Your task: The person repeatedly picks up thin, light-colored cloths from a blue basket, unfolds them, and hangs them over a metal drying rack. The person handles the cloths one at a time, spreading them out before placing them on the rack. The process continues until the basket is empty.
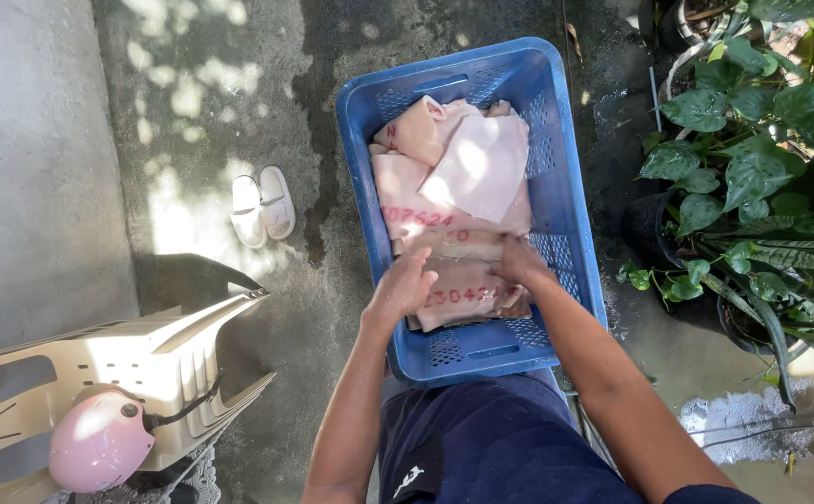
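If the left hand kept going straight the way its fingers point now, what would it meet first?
The left hand points up and right into the blue crate. It already rests on the pale pink slabs, so it would press further onto them, near the right hand. Depth is unclear.

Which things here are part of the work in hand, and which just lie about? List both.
In hand: left hand, right hand, pale pink slabs, blue crate.

Lying about: white slippers, pink helmet, potted plants, beige scooter.
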